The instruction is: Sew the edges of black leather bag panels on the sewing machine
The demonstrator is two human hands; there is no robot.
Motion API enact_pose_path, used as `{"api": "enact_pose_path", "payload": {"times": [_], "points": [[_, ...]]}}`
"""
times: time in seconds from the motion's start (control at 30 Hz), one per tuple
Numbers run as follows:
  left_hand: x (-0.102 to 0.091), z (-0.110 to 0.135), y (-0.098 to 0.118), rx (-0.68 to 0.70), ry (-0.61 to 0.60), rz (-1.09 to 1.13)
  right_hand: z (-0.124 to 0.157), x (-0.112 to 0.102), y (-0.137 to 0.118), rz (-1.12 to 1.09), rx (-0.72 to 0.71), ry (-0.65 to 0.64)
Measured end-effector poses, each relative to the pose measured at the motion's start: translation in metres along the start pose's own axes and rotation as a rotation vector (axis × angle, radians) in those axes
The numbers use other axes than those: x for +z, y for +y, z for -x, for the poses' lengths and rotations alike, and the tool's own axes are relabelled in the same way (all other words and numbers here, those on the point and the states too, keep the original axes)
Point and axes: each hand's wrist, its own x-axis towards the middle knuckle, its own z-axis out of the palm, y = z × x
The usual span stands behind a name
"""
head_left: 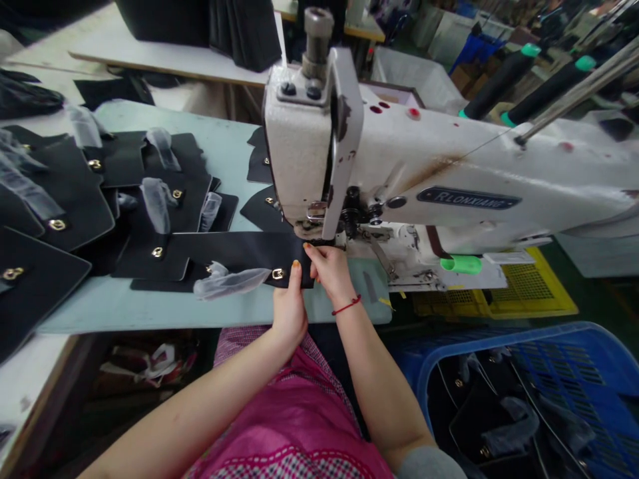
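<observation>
A black leather panel (239,253) with a gold buckle (278,273) lies on the pale table under the head of a white sewing machine (379,166). My left hand (289,306) pinches the panel's near edge beside the buckle, fingers closed on it. My right hand (327,269) grips the panel's right end just below the needle area, fingers curled over the edge. A clear plastic wrap (229,282) trails from the panel.
Several more black panels with gold buckles (100,193) are spread over the pale table (150,306) to the left. A blue plastic crate (539,392) holding black pieces sits at the lower right, a yellow tray (529,293) behind it. Black thread cones (504,80) stand behind the machine.
</observation>
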Motion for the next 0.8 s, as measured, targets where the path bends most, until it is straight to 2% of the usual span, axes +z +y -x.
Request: {"api": "enact_pose_path", "payload": {"times": [0.13, 0.2, 0.27, 0.33, 0.4, 0.47, 0.5, 0.53, 0.6, 0.63, 0.67, 0.73, 0.8], "points": [[0.004, 0.0, -0.007, -0.019, 0.008, -0.056, 0.001, -0.009, -0.007, 0.096, -0.054, -0.027], [0.003, -0.003, -0.008, -0.111, -0.033, -0.068, 0.008, -0.014, -0.007, 0.115, -0.074, -0.041], [-0.005, -0.003, -0.007, -0.224, -0.109, -0.091, 0.019, -0.021, -0.001, 0.123, -0.071, -0.034], [-0.02, 0.003, -0.002, -0.286, -0.186, -0.156, 0.033, -0.032, 0.013, 0.148, -0.046, 0.028], [-0.043, 0.015, 0.009, -0.329, -0.297, -0.276, 0.048, -0.046, 0.035, 0.241, -0.045, 0.13], [-0.066, 0.028, 0.032, -0.384, -0.453, -0.399, 0.061, -0.059, 0.059, 0.463, -0.108, 0.212], [-0.075, 0.032, 0.048, -0.372, -0.519, -0.442, 0.066, -0.065, 0.071, 0.607, -0.15, 0.22], [-0.081, 0.032, 0.067, -0.302, -0.535, -0.476, 0.07, -0.069, 0.082, 0.738, -0.185, 0.221], [-0.083, 0.018, 0.107, -0.035, -0.499, -0.538, 0.074, -0.074, 0.099, 0.946, -0.239, 0.224], [-0.079, 0.005, 0.126, 0.104, -0.471, -0.552, 0.075, -0.074, 0.105, 1.017, -0.258, 0.23], [-0.07, -0.013, 0.144, 0.186, -0.458, -0.564, 0.074, -0.073, 0.109, 1.073, -0.274, 0.237], [-0.045, -0.056, 0.171, 0.216, -0.515, -0.581, 0.071, -0.071, 0.113, 1.157, -0.301, 0.244], [-0.013, -0.102, 0.184, 0.249, -0.518, -0.607, 0.067, -0.071, 0.114, 1.211, -0.322, 0.243]]}}
